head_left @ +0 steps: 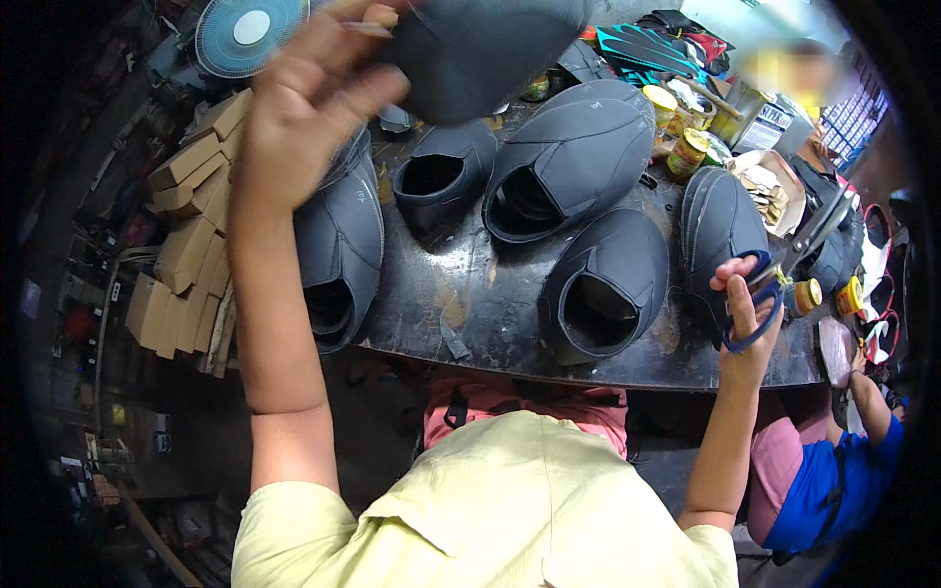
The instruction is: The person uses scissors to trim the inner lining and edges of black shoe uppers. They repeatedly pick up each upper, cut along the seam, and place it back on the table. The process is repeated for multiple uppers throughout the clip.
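My left hand [304,98] is raised high and grips a dark shoe upper [480,49] by its edge, near the top of the view. My right hand [747,318] is held over the right part of the dark worktable [470,294] and grips a pair of scissors [784,265] with blue handles, blades pointing up and right. Several dark grey shoe uppers lie on the table, among them a large one [573,157] in the middle, one [608,284] by the front edge and one [343,245] at the left under my forearm.
Small tins [689,149] and a metal can [755,113] stand at the table's far right. Cardboard boxes [191,225] are stacked on the left, a blue fan [245,34] sits at the top left. Another person in a blue top [833,480] is at the lower right.
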`<state>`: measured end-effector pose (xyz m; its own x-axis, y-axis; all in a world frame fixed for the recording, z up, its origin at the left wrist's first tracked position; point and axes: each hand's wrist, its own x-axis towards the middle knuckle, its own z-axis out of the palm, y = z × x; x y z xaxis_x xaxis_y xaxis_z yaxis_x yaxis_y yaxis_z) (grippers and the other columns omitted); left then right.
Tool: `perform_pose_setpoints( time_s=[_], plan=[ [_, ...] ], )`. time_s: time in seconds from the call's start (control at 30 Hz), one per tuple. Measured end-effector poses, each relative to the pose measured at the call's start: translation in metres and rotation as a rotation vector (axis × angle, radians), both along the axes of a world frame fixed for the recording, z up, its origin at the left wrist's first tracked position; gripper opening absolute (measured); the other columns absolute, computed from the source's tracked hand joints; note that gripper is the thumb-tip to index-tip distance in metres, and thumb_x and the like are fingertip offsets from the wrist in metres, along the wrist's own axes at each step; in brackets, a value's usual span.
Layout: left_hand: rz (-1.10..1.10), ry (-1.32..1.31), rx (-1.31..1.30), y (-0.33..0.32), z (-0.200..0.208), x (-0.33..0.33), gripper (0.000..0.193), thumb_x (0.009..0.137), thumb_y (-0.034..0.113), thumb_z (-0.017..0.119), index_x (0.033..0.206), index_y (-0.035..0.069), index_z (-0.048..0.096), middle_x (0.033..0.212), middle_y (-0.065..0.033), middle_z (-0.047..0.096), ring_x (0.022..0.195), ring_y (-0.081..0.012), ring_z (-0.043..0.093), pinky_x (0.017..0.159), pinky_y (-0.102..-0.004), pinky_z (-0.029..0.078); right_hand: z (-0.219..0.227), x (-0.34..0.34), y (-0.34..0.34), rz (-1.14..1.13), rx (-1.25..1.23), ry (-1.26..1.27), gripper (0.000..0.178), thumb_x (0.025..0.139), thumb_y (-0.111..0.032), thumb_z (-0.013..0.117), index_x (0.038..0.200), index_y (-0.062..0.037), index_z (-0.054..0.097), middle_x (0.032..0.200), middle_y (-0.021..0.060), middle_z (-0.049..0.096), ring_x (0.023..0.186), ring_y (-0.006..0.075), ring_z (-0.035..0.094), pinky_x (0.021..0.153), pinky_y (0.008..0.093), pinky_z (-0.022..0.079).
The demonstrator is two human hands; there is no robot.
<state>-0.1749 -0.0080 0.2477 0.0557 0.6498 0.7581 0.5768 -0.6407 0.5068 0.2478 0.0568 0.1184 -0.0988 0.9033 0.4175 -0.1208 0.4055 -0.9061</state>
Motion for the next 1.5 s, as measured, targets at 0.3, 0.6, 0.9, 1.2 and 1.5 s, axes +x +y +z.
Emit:
perform_pose_setpoints(
  time_s=[0.3, 0.6, 0.9, 1.2, 1.5],
  plan=[
    [0.363, 0.599, -0.593, 0.021, -0.131, -0.034, 0.023, 0.087, -0.003, 0.065, 0.109, 0.002, 0.062, 0.106, -0.0159, 0.068, 0.107, -0.0377, 0.063, 0.093, -0.0448, 0.049, -0.017, 0.019, -0.019, 0.051, -0.131, 0.014, 0.025, 0.093, -0.013, 0.075, 0.11, -0.0007, 0.06, 0.102, 0.0107, 0.066, 0.095, 0.0171, 0.066, 0.086, 0.0315, 0.055],
    [0.499, 0.439, -0.574, 0.035, -0.166, -0.021, 0.039, 0.091, -0.003, 0.057, 0.13, 0.001, 0.055, 0.129, -0.0233, 0.061, 0.125, -0.042, 0.057, 0.105, -0.0477, 0.045, -0.04, 0.035, -0.05, 0.063, -0.362, -0.079, 0.024, 0.088, -0.006, 0.078, 0.103, -0.0015, 0.059, 0.096, 0.0084, 0.068, 0.087, 0.0143, 0.066, 0.081, 0.0283, 0.052],
    [-0.236, 0.51, -0.44, -0.005, -0.144, 0.112, 0.057, 0.073, 0.032, 0.087, 0.12, 0.006, 0.068, 0.129, -0.0109, 0.064, 0.132, -0.0327, 0.055, 0.118, -0.0575, 0.032, -0.07, 0.039, -0.076, 0.021, -0.554, -0.114, 0.021, 0.089, -0.012, 0.079, 0.098, -0.0017, 0.062, 0.087, 0.0062, 0.069, 0.08, 0.0131, 0.068, 0.075, 0.0266, 0.054],
    [-0.377, 0.536, -0.535, -0.004, -0.164, 0.148, 0.022, 0.085, 0.019, 0.08, 0.101, 0.006, 0.073, 0.096, -0.0087, 0.072, 0.101, -0.026, 0.067, 0.122, -0.0584, 0.027, -0.086, 0.053, -0.083, -0.024, -0.585, -0.176, 0.02, 0.088, -0.009, 0.079, 0.098, -0.0012, 0.063, 0.087, 0.0047, 0.068, 0.079, 0.0115, 0.066, 0.074, 0.0262, 0.053],
    [-0.405, 0.507, -0.505, -0.017, -0.179, 0.172, 0.022, 0.086, 0.02, 0.078, 0.102, 0.009, 0.069, 0.093, -0.0071, 0.066, 0.098, -0.0262, 0.066, 0.121, -0.0573, 0.03, -0.106, 0.045, -0.073, -0.049, -0.524, -0.118, 0.019, 0.09, -0.008, 0.076, 0.099, -0.0023, 0.06, 0.089, 0.0048, 0.067, 0.079, 0.0115, 0.065, 0.074, 0.0244, 0.051]
  ],
)
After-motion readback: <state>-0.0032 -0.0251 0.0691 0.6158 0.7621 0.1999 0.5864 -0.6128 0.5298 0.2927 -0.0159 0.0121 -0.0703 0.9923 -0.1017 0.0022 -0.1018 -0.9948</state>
